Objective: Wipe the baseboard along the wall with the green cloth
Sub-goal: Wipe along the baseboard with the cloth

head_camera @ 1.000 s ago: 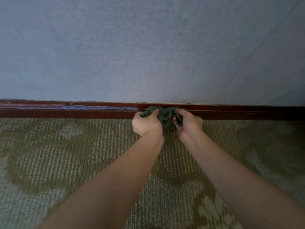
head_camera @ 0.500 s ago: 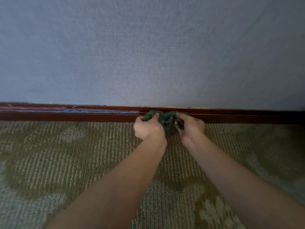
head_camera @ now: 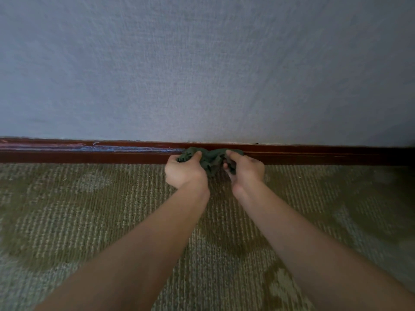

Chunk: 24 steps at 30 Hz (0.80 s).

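A dark red-brown baseboard (head_camera: 314, 154) runs along the foot of the wall across the whole view. A crumpled dark green cloth (head_camera: 210, 159) is bunched against it near the middle. My left hand (head_camera: 185, 171) grips the cloth's left end, thumb on top. The right end is pinched by my right hand (head_camera: 244, 170). The cloth hangs between the two hands, its upper edge touching the baseboard. Left of the cloth the baseboard carries a bluish-white streak (head_camera: 125, 149).
A grey-blue textured wall (head_camera: 202, 75) fills the upper half. Olive-green patterned carpet (head_camera: 89, 209) covers the floor below the baseboard. Both of my forearms reach in from the bottom edge.
Both hands stay bunched on the cloth at the same spot on the baseboard; the cloth looks slightly rearranged between them. The view has tilted a little.
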### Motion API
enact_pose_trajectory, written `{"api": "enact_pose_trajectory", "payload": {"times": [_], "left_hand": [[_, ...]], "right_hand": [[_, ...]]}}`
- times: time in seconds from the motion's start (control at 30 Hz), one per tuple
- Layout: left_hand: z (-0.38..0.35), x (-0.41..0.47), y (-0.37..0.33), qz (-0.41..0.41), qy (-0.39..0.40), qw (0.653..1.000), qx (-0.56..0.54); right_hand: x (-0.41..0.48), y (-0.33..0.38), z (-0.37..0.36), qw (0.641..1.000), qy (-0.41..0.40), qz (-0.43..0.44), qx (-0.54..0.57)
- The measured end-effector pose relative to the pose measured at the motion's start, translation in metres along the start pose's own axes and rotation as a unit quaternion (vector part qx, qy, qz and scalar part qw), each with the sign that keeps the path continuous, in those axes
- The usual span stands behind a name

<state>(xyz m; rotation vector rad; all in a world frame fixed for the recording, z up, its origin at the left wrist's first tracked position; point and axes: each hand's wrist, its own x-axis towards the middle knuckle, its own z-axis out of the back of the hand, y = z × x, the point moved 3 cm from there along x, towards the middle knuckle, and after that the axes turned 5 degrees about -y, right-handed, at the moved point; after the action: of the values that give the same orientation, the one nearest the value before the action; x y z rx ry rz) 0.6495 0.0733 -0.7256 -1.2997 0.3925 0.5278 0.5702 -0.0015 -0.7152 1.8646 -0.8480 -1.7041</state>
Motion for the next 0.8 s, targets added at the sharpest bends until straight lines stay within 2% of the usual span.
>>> {"api": "enact_pose_trajectory", "payload": {"times": [0.1,0.2,0.43,0.53,0.67,0.8], "left_hand": [[-0.012,-0.015,0.005,0.035,0.036,0.999,-0.012],[-0.012,-0.015,0.003,0.024,0.053,0.998,-0.010],[0.012,0.011,-0.010,-0.018,0.023,1.000,-0.003],[0.011,0.001,-0.003,-0.045,0.041,0.998,0.001],[0.016,-0.007,0.009,-0.020,0.059,0.998,-0.003],[0.020,0.004,-0.006,-0.033,0.064,0.997,-0.030]], "right_hand": [[0.005,0.013,0.012,0.999,-0.022,0.013,0.023],[0.008,0.011,0.014,0.999,-0.026,0.010,0.034],[-0.003,-0.013,-0.009,0.999,0.025,-0.025,0.009],[-0.004,-0.012,-0.002,0.999,0.046,-0.025,-0.002],[-0.014,-0.024,0.008,0.996,0.059,-0.053,-0.042],[-0.022,-0.016,-0.007,0.995,0.073,-0.062,0.008]]}}
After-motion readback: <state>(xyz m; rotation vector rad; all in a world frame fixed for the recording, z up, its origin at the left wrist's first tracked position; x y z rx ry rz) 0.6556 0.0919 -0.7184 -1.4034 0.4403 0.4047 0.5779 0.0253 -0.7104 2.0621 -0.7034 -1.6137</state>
